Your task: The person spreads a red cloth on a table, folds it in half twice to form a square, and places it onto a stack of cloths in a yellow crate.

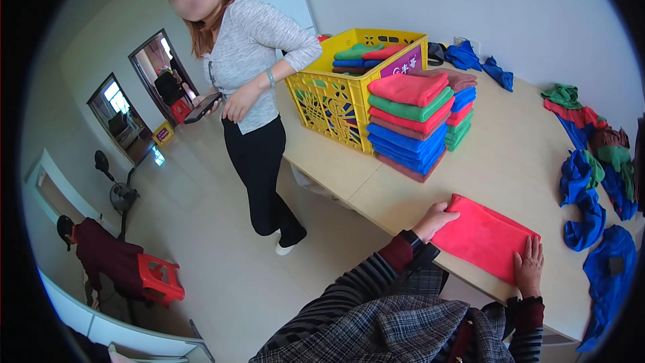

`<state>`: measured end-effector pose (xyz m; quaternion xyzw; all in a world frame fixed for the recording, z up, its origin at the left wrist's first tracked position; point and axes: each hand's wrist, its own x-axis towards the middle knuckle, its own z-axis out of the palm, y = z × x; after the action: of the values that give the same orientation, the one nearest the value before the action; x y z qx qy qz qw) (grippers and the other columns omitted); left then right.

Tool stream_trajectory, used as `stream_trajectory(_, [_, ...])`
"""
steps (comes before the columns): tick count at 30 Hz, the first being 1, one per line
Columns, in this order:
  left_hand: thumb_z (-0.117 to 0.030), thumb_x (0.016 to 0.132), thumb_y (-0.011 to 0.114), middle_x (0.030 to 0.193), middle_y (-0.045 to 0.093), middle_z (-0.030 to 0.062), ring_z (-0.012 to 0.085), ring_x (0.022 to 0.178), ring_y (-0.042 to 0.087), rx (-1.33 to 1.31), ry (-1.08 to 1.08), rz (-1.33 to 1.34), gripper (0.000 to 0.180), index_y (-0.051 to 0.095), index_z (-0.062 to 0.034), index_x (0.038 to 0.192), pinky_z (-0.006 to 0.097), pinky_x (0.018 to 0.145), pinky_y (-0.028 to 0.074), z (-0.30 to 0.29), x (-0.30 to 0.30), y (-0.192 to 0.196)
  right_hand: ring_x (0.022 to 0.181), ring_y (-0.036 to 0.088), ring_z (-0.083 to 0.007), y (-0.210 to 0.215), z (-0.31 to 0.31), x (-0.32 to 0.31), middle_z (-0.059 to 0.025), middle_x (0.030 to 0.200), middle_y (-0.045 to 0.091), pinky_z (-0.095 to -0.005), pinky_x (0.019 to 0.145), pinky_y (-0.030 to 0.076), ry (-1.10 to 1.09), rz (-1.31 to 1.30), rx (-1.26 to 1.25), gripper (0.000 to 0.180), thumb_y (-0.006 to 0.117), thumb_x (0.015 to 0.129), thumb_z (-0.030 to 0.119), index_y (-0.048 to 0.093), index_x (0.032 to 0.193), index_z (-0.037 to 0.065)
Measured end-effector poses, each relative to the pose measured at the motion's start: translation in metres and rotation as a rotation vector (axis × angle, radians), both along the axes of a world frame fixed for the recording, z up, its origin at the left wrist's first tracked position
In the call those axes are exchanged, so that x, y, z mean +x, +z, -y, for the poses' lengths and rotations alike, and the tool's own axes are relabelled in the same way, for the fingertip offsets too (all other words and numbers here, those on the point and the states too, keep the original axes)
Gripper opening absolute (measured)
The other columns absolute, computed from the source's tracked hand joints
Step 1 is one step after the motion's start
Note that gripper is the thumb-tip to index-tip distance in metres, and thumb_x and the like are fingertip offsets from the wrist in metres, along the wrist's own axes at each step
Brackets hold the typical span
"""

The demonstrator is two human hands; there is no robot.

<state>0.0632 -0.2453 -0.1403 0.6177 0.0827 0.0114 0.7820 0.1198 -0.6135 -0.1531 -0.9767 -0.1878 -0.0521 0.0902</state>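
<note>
A folded red cloth (480, 238) lies flat on the pale wooden table (376, 191) in front of me. My left hand (435, 220) grips its left edge, with the thumb on top and the other fingers partly hidden. On its right edge my right hand (529, 265) rests flat, fingers stretched out and holding nothing. Beyond the cloth rises a stack of folded cloths (408, 121) in red, green, brown and blue. A second stack (462, 111) stands right behind it.
A yellow plastic crate (329, 111) holding folded cloths stands at the table's far end. Crumpled blue cloths (583, 202) and other coloured ones lie along the right side. A person (259, 60) with a phone stands beside the crate. A red stool (160, 279) is on the floor, left.
</note>
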Motion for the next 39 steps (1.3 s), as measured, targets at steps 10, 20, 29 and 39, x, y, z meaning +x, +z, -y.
stream_trajectory(10, [-0.016,0.092,0.069,0.097,0.071,0.0098,0.0153,0.085,0.068,-0.067,0.035,-0.021,0.026,0.066,0.0028,0.110,0.031,0.075,0.055,0.015,-0.010,-0.008,0.148,0.027,-0.0422,0.004,0.008,-0.014,-0.0193,0.162,0.029,-0.0510,0.120,0.023,-0.009,-0.015,-0.034,0.067,0.055,0.099,0.034,0.033,0.155,0.005])
stream_trajectory(20, [-0.017,0.096,0.068,0.108,0.072,0.0123,0.0177,0.093,0.071,-0.114,-0.049,-0.043,0.027,0.064,0.0010,0.116,0.034,0.084,0.058,-0.024,0.000,0.004,0.148,0.028,-0.0400,0.049,-0.085,-0.031,-0.0200,0.158,0.035,-0.0518,0.120,0.025,0.153,0.127,0.035,0.063,0.057,0.100,0.036,0.038,0.152,0.005])
stream_trajectory(29, [-0.016,0.099,0.065,0.109,0.071,0.0112,0.0168,0.096,0.069,-0.088,-0.072,-0.058,0.025,0.063,0.0021,0.116,0.032,0.085,0.056,-0.009,-0.008,0.002,0.150,0.026,-0.0376,0.018,-0.125,-0.027,-0.0168,0.161,0.032,-0.0546,0.121,0.021,0.061,0.115,0.020,0.068,0.042,0.103,0.049,0.034,0.155,0.007])
stream_trajectory(39, [-0.015,0.099,0.065,0.115,0.069,0.0111,0.0165,0.101,0.068,-0.077,-0.077,-0.043,0.028,0.062,0.0026,0.120,0.032,0.091,0.054,-0.012,-0.011,0.027,0.152,0.022,-0.0355,0.004,-0.131,-0.021,-0.0147,0.162,0.030,-0.0544,0.123,0.016,0.048,0.058,-0.011,0.069,0.038,0.104,0.051,0.033,0.156,0.006])
